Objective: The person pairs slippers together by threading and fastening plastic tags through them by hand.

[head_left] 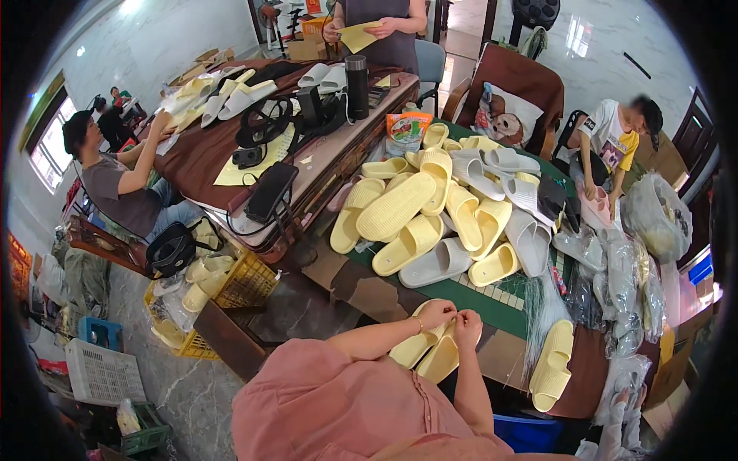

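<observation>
At the table's near edge, a pair of pale yellow slippers [438, 361] lies side by side under my hands. My left hand [437, 314], with a bracelet on its wrist, is closed in a pinch over the slippers' upper part. Close beside it, my right hand [466, 329] is pinched as well, and the fingertips of both hands nearly meet. Whatever they hold is too small to make out. A bundle of thin white strands [544, 311] hangs over the table's edge to the right. Beyond it, one more yellow slipper [553, 365] lies alone.
Ahead, yellow slippers [396, 207] and grey slippers [436, 263] are heaped on a green mat [350, 288]. Bagged slippers [615, 269] crowd the right side. A yellow crate [246, 288] stands on the floor at left. Other people sit or stand around the tables.
</observation>
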The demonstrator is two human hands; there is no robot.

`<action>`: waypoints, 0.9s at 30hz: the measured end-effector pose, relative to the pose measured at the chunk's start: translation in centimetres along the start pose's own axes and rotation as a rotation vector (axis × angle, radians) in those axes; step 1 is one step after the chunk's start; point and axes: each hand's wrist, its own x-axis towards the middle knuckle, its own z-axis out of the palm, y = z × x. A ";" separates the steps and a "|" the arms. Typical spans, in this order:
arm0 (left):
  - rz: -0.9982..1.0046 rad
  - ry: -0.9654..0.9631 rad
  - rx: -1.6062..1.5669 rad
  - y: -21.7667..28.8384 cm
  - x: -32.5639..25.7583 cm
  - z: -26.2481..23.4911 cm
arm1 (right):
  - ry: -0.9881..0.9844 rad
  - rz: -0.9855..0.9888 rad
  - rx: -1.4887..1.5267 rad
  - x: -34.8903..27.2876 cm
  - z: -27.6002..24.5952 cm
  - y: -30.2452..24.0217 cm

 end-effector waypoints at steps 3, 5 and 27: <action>-0.052 0.020 -0.058 -0.1 0.0 -0.1 | 0.004 0.015 0.012 0.2 0.3 0.1; -0.067 0.042 -0.081 -0.4 0.1 -0.1 | 0.012 0.027 0.027 0.2 0.3 -0.1; -0.060 -0.007 -0.012 -0.1 0.2 -0.2 | 0.026 -0.006 0.001 0.5 -0.1 -0.5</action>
